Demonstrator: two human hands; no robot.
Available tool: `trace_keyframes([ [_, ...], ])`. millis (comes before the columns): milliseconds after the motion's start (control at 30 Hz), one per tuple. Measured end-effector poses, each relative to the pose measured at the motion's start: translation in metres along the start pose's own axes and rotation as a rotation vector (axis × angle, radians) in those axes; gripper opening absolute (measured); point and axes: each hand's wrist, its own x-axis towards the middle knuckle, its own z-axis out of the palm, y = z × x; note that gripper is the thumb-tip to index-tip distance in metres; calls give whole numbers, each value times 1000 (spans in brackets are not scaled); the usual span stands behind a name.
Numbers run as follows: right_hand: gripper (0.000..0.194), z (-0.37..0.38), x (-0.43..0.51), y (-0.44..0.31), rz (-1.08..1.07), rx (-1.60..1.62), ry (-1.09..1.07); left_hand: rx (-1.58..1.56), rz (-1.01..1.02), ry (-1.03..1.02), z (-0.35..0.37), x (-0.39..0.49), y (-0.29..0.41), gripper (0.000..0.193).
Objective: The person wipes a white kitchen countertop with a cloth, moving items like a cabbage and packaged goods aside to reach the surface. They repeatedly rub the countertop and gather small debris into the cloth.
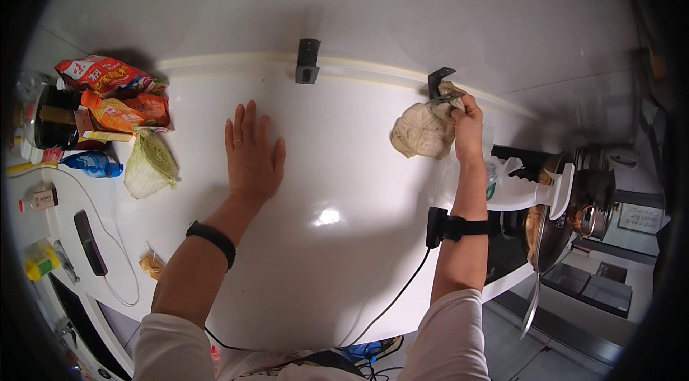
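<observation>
My right hand (469, 125) grips the bunched upper end of a beige cloth (423, 131), whose wider part spreads to the left on the white countertop (334, 166). Just above, beside my fingers, a dark metal bracket (440, 79) stands at the wall edge, with a metal strip crossing the cloth. My left hand (253, 157) is palm down over the countertop, fingers apart and holding nothing; whether it presses on the surface I cannot tell. A second dark bracket (307, 62) is fixed at the wall edge between my hands.
Left stand a cut cabbage (150, 164), an orange spouted pouch (128, 111), a red packet (107, 75) and a blue packet (92, 164). A phone-like device (90, 242) trails a white cable. Right are a white spray bottle (517, 190) and a lidded pan (549, 219). A black wrist cable (395, 295) crosses the counter.
</observation>
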Motion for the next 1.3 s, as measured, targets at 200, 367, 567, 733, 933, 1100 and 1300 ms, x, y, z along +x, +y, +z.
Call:
trace_keyframes([
  [200, 51, -1, 15, -6, 174, -115, -184, 2, 11, 6, 0, -1, -1, 44],
  [367, 49, -1, 20, -10, 156, -237, -188, 4, 2, -6, 1, 0, -1, 43],
  [567, 42, 4, 18, -3, 141, -175, -114, -36, -18, -11, -2, 0, 0, 42],
  [733, 36, -2, 18, 4, 91, -190, -42, -41, -10, 8, -3, 0, 0, 41],
  [933, 36, -25, 22, 4, 75, -486, 71, -75, -6, 25, -6, 1, 2, 39],
  [1100, 39, -22, 6, -3, 88, -57, 126, -74, -10, 19, -5, 2, 2, 39],
  [1300, 41, 2, 16, 0, 105, -130, -106, -9, 8, 22, -2, 1, 1, 39],
])
